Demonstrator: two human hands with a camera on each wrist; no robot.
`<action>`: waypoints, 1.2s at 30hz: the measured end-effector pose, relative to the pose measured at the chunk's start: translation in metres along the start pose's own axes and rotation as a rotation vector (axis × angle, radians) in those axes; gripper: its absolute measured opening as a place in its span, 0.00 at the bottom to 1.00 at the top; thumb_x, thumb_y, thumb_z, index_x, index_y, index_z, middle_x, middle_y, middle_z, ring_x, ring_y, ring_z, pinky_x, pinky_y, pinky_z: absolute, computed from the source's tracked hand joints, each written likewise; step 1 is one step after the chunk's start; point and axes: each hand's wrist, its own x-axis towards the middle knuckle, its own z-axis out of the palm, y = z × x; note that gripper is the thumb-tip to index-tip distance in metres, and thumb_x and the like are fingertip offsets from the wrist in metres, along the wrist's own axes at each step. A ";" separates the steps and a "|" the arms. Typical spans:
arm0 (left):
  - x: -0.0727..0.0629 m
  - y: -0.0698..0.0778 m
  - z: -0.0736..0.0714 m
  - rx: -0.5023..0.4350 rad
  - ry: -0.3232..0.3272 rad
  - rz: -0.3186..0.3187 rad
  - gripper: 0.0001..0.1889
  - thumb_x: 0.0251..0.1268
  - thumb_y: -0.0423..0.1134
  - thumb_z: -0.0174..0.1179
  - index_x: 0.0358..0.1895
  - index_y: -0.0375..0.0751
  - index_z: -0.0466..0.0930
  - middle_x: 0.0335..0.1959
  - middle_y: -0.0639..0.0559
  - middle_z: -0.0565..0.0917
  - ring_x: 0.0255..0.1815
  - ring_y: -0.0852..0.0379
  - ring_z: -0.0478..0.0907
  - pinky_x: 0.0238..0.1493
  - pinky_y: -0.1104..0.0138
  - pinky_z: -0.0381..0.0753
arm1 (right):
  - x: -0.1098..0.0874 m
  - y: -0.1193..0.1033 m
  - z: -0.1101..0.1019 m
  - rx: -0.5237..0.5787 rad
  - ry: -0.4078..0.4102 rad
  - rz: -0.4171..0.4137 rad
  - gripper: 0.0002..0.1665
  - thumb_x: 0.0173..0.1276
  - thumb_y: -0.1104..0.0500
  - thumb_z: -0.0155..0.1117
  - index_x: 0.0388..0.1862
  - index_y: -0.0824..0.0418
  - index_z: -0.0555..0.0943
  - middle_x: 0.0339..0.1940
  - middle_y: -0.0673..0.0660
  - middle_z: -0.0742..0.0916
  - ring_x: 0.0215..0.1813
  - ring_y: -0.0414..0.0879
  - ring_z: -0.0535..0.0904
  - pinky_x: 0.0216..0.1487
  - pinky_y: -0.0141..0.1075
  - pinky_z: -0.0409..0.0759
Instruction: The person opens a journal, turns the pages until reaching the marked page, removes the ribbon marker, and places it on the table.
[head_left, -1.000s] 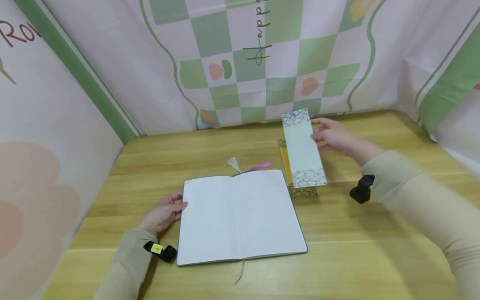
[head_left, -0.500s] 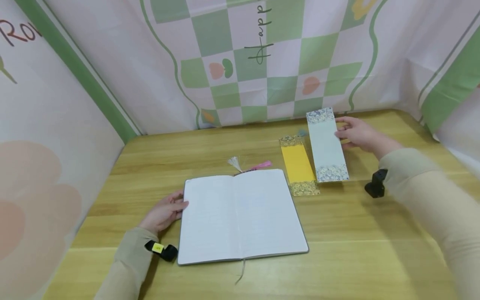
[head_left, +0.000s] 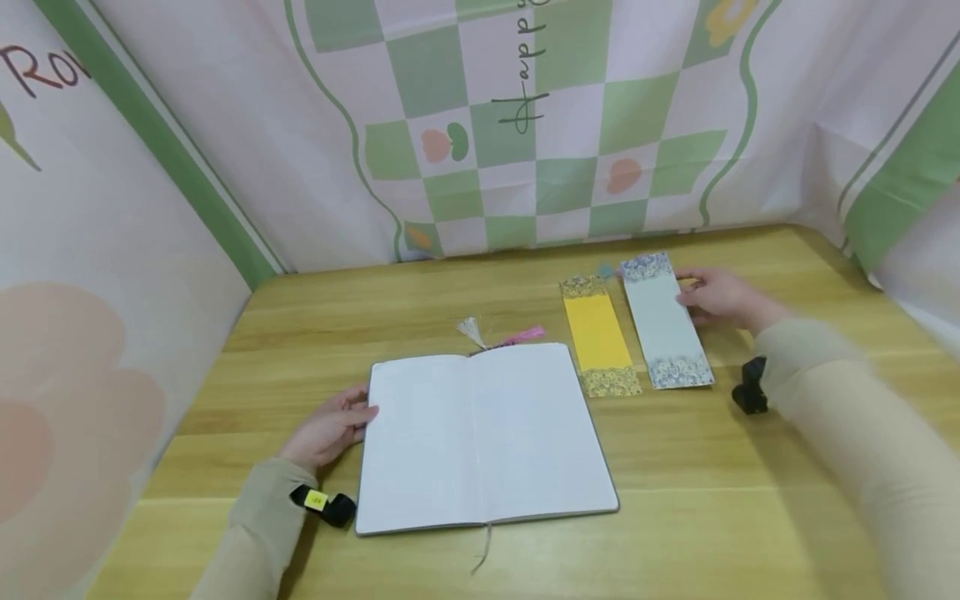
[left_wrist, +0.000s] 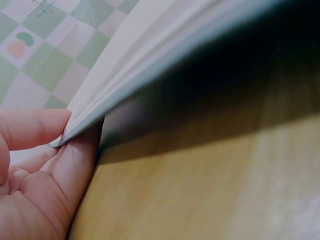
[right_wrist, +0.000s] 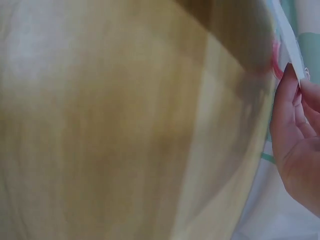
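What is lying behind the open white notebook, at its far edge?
Behind the open white notebook, a pale tassel and a pink ribbon-like strip stick out onto the wooden table. What they are attached to is hidden under the pages.

We see a notebook [head_left: 483, 442] with plain white pages and a grey cover edge, and a grey ribbon [head_left: 482, 552] hanging at its near edge. At its far edge lie a pink strip [head_left: 521, 335] and a cream tassel [head_left: 470, 330]. To the right lies a yellow bookmark [head_left: 598, 335] with gold patterned ends, and right of it a pale blue-green bookmark [head_left: 664, 321] whose ends carry a blue and white floral pattern. The table [head_left: 712, 517] is light yellowish wood with grain stripes. The backdrop [head_left: 525, 125] is pink with green and pale checks, orange tulip shapes and green bands. Both sleeves [head_left: 862, 433] are beige; the wrist straps [head_left: 322, 504] are black, the left with a yellow tag.
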 end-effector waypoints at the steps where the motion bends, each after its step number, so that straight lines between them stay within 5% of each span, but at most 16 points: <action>1: 0.000 0.000 0.000 0.003 -0.002 -0.001 0.30 0.71 0.30 0.48 0.72 0.28 0.47 0.45 0.56 0.80 0.43 0.64 0.79 0.47 0.71 0.79 | 0.001 0.002 0.001 -0.002 -0.002 0.003 0.35 0.72 0.67 0.46 0.71 0.77 0.46 0.50 0.71 0.71 0.38 0.41 0.76 0.41 0.36 0.82; 19: -0.001 0.001 -0.001 -0.007 -0.018 0.003 0.30 0.71 0.30 0.48 0.72 0.29 0.47 0.46 0.57 0.79 0.44 0.64 0.78 0.47 0.71 0.79 | 0.005 0.010 0.008 0.021 -0.010 0.026 0.35 0.72 0.62 0.51 0.70 0.77 0.51 0.55 0.75 0.72 0.38 0.40 0.77 0.41 0.38 0.83; 30: -0.001 -0.001 0.000 -0.014 -0.021 0.009 0.30 0.71 0.30 0.48 0.72 0.29 0.48 0.45 0.57 0.80 0.43 0.64 0.79 0.46 0.70 0.79 | -0.003 0.004 0.007 0.214 0.036 0.137 0.32 0.73 0.62 0.46 0.67 0.80 0.50 0.30 0.49 0.79 0.33 0.37 0.76 0.40 0.33 0.82; 36: -0.002 0.001 0.000 0.002 -0.010 0.006 0.30 0.72 0.31 0.48 0.73 0.30 0.47 0.49 0.53 0.79 0.44 0.63 0.78 0.47 0.70 0.79 | -0.011 -0.003 0.009 0.251 0.086 0.076 0.34 0.75 0.59 0.46 0.69 0.78 0.51 0.34 0.45 0.80 0.35 0.32 0.77 0.45 0.31 0.81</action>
